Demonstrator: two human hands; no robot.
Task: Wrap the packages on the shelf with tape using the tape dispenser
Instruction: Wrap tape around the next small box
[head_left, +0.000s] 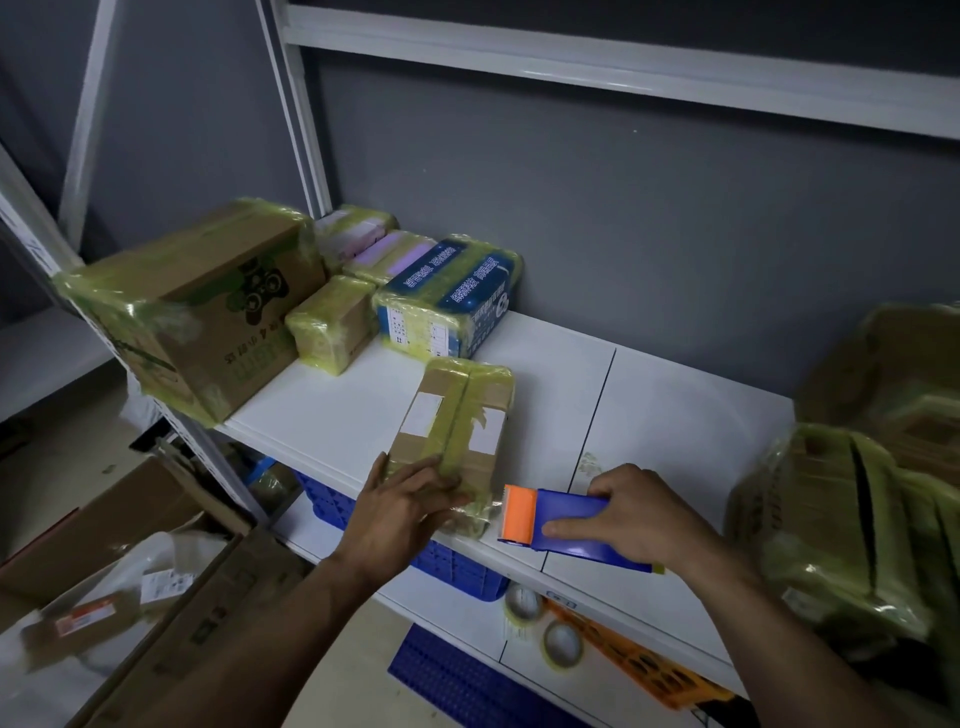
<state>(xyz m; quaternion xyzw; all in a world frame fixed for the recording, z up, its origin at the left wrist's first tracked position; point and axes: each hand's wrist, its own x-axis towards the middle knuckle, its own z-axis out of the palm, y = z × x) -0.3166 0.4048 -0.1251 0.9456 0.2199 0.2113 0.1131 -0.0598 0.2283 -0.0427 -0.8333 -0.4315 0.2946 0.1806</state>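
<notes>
The left hand (402, 506), fingers straight, pins the near end of the small brown cardboard package (457, 415) lying near-to-far on the white shelf (649, 405), while the right hand (639, 512) clasps the blue, orange-mouthed plastic tape dispenser (566, 519) just right, mouth at its near corner.

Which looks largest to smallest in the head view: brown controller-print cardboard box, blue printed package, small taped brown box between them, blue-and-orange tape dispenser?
1. Brown controller-print cardboard box
2. Blue printed package
3. Small taped brown box and blue-and-orange tape dispenser look alike; dispenser is nearer, so unranked.
</notes>
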